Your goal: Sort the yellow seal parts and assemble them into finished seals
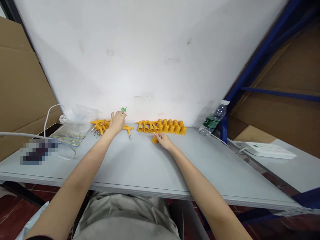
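My left hand (118, 122) is raised near the white panel, fingers curled, with a small green piece (123, 109) at its fingertips; its kind is too small to make out. Below and left of this hand lies a pile of yellow T-handled corkscrews (100, 126), partly hidden by it. One single corkscrew (128, 128) lies just to its right, spiral toward me. Closed around a yellow cup-shaped sleeve (155, 140) on the table, my right hand (163, 140) is in front of rows of yellow sleeves (172, 127). Several pieces with handles (146, 126) stand at the row's left end.
A white panel (150, 66) rises behind the grey table (140, 166). Clear plastic bags (72, 131), a cable and a blurred dark object (38, 151) lie at left. At right are a tilted water bottle (213, 118), a blue frame (224, 128) and a white power strip (268, 150).
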A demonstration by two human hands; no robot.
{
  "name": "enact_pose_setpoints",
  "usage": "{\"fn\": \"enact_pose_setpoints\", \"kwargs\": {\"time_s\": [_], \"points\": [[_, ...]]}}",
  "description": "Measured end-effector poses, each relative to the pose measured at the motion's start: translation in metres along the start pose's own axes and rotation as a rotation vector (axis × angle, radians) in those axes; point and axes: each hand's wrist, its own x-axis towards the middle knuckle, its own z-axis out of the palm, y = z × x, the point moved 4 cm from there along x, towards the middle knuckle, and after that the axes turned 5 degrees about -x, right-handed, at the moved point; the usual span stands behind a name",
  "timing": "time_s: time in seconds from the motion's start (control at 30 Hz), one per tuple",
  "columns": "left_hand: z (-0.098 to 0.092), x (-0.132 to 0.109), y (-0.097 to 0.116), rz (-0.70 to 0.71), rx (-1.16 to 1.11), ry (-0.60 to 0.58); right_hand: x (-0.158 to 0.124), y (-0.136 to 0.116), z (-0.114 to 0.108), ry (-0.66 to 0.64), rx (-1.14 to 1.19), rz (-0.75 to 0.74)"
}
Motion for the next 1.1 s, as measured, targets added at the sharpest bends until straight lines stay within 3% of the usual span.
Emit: {"fn": "enact_pose_setpoints", "kwargs": {"time_s": [0.13,0.27,0.4,0.57,0.8,1.1], "points": [[0.026,0.013,0.011,0.164,0.044,-0.206,-0.001,0.0,0.0,-0.007,0.02,0.003],[0.048,0.015,0.018,0.217,-0.003,-0.348,-0.001,0.001,0.001,-0.006,0.015,0.008],[0.066,0.01,0.018,0.185,-0.042,-0.423,0.001,0.003,0.002,0.009,-0.001,0.007],[0.083,0.001,0.007,0.023,-0.056,-0.478,0.001,0.002,0.001,0.001,-0.005,-0.01],[0.08,-0.002,0.0,-0.034,-0.086,-0.454,0.0,0.0,0.0,-0.013,-0.001,-0.004],[0.066,0.003,-0.021,-0.14,-0.178,-0.724,-0.001,0.001,0.0,0.003,0.006,0.004]]}}
